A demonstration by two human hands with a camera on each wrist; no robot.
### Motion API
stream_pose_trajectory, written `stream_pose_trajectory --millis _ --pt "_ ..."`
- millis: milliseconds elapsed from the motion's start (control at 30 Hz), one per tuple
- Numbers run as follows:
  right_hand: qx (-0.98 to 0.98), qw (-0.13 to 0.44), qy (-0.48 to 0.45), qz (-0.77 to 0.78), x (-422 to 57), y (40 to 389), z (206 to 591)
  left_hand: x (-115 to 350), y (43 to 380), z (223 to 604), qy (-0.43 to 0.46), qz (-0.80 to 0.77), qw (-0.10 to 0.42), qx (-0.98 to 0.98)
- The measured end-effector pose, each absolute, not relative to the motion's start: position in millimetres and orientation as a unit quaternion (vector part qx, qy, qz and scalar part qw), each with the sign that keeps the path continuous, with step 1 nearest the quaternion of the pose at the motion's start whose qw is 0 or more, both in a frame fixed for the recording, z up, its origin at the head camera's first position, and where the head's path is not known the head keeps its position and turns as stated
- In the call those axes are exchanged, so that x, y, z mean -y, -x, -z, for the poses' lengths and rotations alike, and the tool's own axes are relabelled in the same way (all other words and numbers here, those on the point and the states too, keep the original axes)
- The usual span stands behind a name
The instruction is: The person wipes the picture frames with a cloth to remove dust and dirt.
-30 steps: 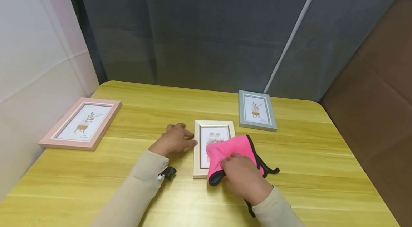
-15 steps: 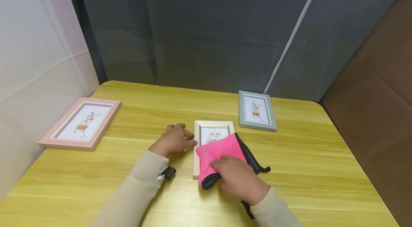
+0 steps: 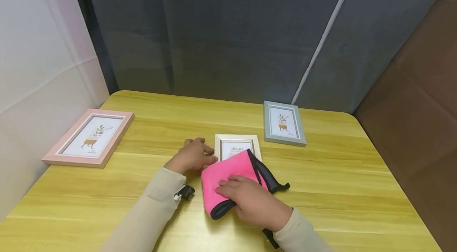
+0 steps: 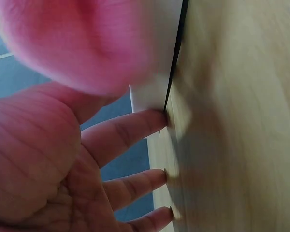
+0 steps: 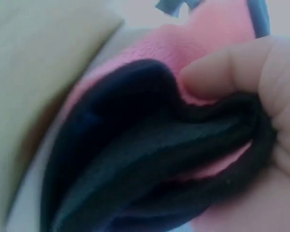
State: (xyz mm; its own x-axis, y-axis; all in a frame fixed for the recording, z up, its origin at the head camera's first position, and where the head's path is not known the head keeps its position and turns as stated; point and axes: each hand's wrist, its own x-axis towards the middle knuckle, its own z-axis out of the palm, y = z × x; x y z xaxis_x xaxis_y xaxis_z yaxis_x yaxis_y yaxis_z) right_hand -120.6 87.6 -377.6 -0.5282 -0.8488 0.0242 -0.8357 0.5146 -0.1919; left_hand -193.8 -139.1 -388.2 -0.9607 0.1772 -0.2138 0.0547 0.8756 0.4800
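A cream picture frame (image 3: 235,137) lies flat on the wooden table, its lower part covered by a folded pink cloth (image 3: 228,164) with black edging. My left hand (image 3: 192,154) is at the frame's left side; in the left wrist view its straight fingers (image 4: 130,130) reach down to the tabletop, one right at the frame's edge (image 4: 157,92). On top of the cloth lies my right hand (image 3: 255,204). Its thumb (image 5: 208,77) presses into the pink fabric in the right wrist view, with the black-edged fold bunched against the palm.
At the left edge lies a pink picture frame (image 3: 116,139), and a grey-blue one (image 3: 301,133) is at the back right. Dark fabric (image 3: 221,37) hangs behind the table (image 3: 342,172). White fabric (image 3: 46,77) closes the left side, brown fabric (image 3: 417,85) the right.
My right hand has slid the cloth leftward and slightly toward me across the cream frame, past its lower left edge. My left hand has stayed at the frame's side.
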Motion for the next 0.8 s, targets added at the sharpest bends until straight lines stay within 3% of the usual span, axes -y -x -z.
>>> stream_pose_trajectory --millis 367,667,800 --pt "-0.934 0.079 0.347 0.029 -104.1 120.4 365.5 140.0 194.5 390.3 -0.050 -0.251 0.139 -0.957" --pt "-0.887 0.050 0.455 0.061 -88.1 118.2 372.7 140.9 194.7 389.7 -0.064 -0.237 0.129 -0.961" --pt "-0.898 0.060 0.433 0.055 -86.8 116.5 373.6 139.8 195.0 389.8 -0.067 -0.239 0.127 -0.960"
